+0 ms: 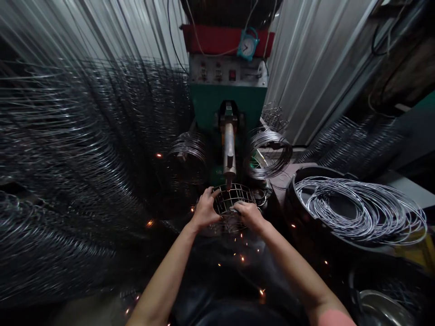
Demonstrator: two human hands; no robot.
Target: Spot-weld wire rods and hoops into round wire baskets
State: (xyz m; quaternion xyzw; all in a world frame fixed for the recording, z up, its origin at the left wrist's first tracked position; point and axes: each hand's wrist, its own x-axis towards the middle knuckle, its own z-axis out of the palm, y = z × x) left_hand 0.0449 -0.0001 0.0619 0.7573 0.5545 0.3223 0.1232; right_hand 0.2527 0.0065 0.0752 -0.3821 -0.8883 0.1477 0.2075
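A small round wire cage [234, 199] sits under the metal electrode [229, 156] of a green welding machine [227, 97]. My left hand [205, 210] is closed on the cage's left rim. On the cage's near right edge my right hand [248, 213] grips the wires with bent fingers. The electrode tip touches the top of the cage. Orange sparks [242, 258] scatter below my hands and to the left.
Stacks of wire rings [68, 172] fill the left side. Wire coils [270, 151] hang beside the machine. A dark tub [356, 213] holds loose wire hoops at right. A metal bowl [382, 308] lies at bottom right. A blue clock [248, 45] sits on the machine.
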